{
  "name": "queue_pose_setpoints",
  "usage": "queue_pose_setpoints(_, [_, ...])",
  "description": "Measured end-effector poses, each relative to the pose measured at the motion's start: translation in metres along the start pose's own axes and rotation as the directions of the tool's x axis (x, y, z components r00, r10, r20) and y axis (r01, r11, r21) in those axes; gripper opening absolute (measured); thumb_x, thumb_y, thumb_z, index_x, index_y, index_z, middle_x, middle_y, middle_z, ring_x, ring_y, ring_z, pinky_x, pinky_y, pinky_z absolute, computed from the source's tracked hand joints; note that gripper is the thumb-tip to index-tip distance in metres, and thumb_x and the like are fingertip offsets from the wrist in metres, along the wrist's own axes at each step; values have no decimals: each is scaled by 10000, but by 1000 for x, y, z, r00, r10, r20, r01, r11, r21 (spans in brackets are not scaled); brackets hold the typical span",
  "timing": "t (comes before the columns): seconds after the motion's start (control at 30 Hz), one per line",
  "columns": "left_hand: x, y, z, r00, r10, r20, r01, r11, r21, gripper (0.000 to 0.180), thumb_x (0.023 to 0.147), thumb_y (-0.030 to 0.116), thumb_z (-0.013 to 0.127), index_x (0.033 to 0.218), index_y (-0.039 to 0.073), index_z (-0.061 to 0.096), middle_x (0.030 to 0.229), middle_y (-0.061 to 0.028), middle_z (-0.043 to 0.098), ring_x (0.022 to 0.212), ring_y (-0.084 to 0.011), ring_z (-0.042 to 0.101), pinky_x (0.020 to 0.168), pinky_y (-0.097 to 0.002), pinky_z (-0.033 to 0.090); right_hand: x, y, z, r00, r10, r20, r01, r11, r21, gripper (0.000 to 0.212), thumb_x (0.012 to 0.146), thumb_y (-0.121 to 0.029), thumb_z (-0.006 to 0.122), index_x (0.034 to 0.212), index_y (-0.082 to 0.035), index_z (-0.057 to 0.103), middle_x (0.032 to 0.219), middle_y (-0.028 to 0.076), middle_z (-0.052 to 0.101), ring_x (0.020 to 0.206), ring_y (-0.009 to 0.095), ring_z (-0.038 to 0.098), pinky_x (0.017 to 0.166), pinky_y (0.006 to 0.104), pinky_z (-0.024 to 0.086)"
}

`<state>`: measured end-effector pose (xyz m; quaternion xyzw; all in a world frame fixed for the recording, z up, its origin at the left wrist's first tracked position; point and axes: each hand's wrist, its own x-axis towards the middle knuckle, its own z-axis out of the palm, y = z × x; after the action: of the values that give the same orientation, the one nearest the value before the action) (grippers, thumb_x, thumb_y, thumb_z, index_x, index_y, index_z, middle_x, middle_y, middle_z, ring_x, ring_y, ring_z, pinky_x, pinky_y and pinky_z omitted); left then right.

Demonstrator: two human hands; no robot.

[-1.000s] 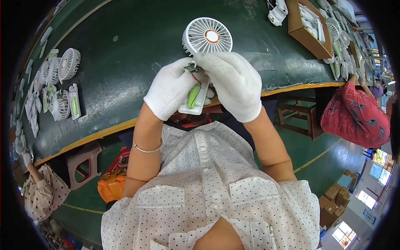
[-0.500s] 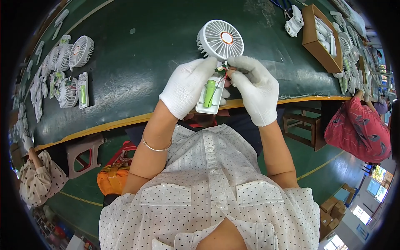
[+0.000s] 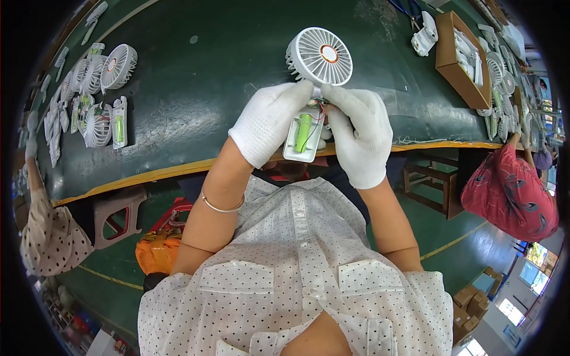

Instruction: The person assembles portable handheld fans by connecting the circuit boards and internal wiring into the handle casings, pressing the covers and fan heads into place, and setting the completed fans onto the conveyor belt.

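Observation:
Between my gloved hands is a white handheld fan (image 3: 320,56), its round grille tilted up at the far end. Its handle is uncovered and shows a green battery cell (image 3: 303,133) in a white shell, with thin red and dark wires near the neck. My left hand (image 3: 271,121) grips the neck from the left, thumb and fingers closed on it. From the other side my right hand (image 3: 361,130) pinches the neck, fingertips by the wires. Some fingers pass behind the handle and are partly hidden.
Several fans and fan parts (image 3: 98,74) lie at the left of the green table (image 3: 208,71). At the right stand a cardboard box (image 3: 445,56) of white parts, a white shell piece (image 3: 424,34) and blue-handled scissors (image 3: 414,13). People work at both sides.
My right hand's fingers have straightened and come up against the fan's neck. The wires sit closer to the neck, more covered by my fingers. At the left, a co-worker's arm reaches farther forward.

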<state>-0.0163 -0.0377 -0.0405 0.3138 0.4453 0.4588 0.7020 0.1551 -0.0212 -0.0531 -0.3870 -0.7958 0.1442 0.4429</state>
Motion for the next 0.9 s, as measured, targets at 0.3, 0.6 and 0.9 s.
queue_pose_setpoints(0.3, [6, -12, -13, 961, 260, 100, -275, 939, 206, 360, 1000, 297, 555, 1085, -42, 642, 922, -107, 685, 733, -173, 707, 638, -299, 606, -1, -2, 1, 995, 2, 102, -10, 997, 76, 332, 813, 112, 629, 1096, -30, 726, 884, 85, 644, 763, 187, 596, 698, 290, 475])
queue_pose_setpoints(0.6, [3, -4, -11, 998, 47, 44, -47, 999, -11, 354, 995, 286, 562, 1061, -50, 652, 928, -99, 689, 773, -160, 699, 672, -291, 589, 0, 2, -1, 991, 27, 134, -34, 998, 48, 341, 838, 120, 623, 1127, -32, 722, 915, 79, 633, 770, 150, 589, 684, 261, 462])
queue_pose_setpoints(0.9, [7, -11, -15, 997, 79, 23, -81, 994, 73, 309, 984, 267, 564, 1015, -24, 664, 910, -63, 680, 796, -144, 662, 702, -284, 543, 4, 0, -2, 971, -163, 174, 189, 972, -142, 331, 752, -8, 672, 1051, -132, 737, 770, 42, 568, 730, 251, 556, 666, 364, 460])
